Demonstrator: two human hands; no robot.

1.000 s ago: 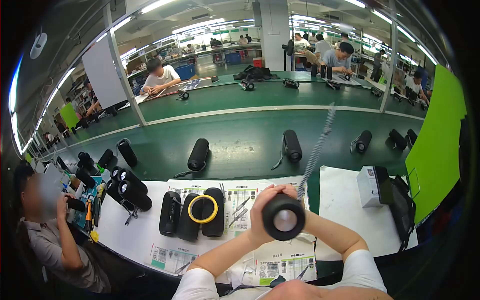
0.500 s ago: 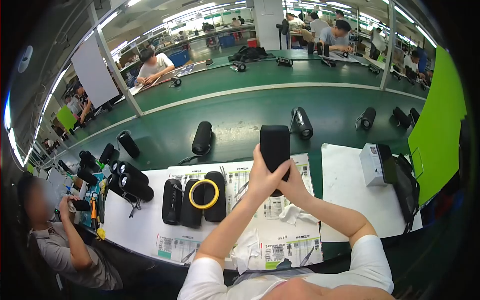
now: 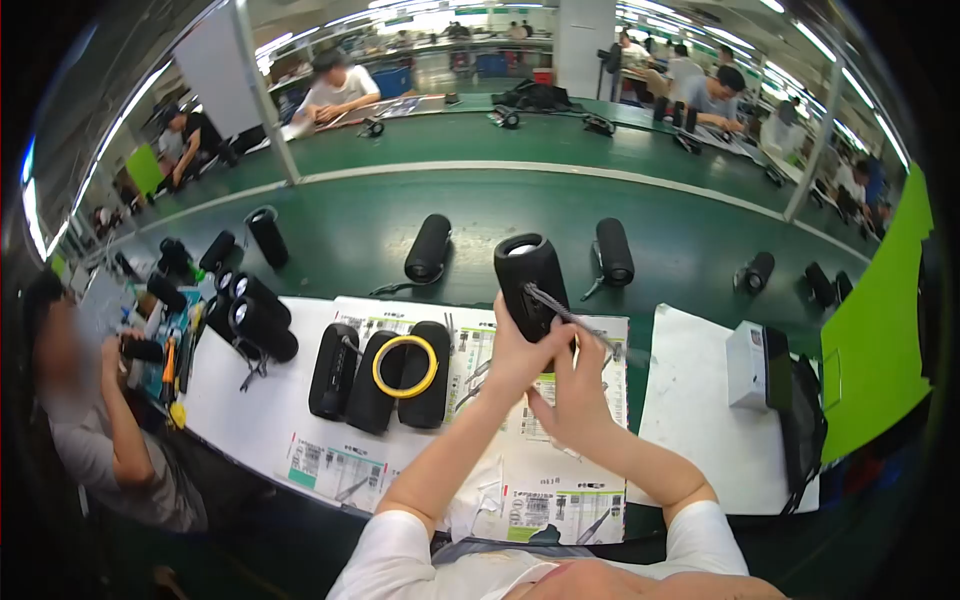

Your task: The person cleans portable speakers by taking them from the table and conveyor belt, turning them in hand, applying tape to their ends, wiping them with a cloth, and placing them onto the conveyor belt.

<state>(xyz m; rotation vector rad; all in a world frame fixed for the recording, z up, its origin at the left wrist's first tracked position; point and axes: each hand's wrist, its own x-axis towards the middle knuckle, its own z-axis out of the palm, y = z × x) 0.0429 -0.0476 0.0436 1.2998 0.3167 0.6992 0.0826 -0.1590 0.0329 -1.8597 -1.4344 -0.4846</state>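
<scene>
A black cylindrical Bluetooth speaker is held tilted up over the papers, its round end and a side with small markings showing. My left hand is closed around its lower part. A grey wrist strap hangs from the speaker and swings out to the right, blurred at its end. My right hand is just below and right of the speaker, fingers stretched upward and thumb apart, close to the strap. Left of my hands lie several black speakers, with a yellow tape roll resting on top of two.
Printed paper sheets cover the white work surface. More speakers with straps lie along the green bench. At right are a white box and a green panel. A co-worker holds a dark object at left.
The held speaker has been turned, so its marked side, round end and strap now show. My right hand has come off the speaker and opened. The camera view has shifted slightly.
</scene>
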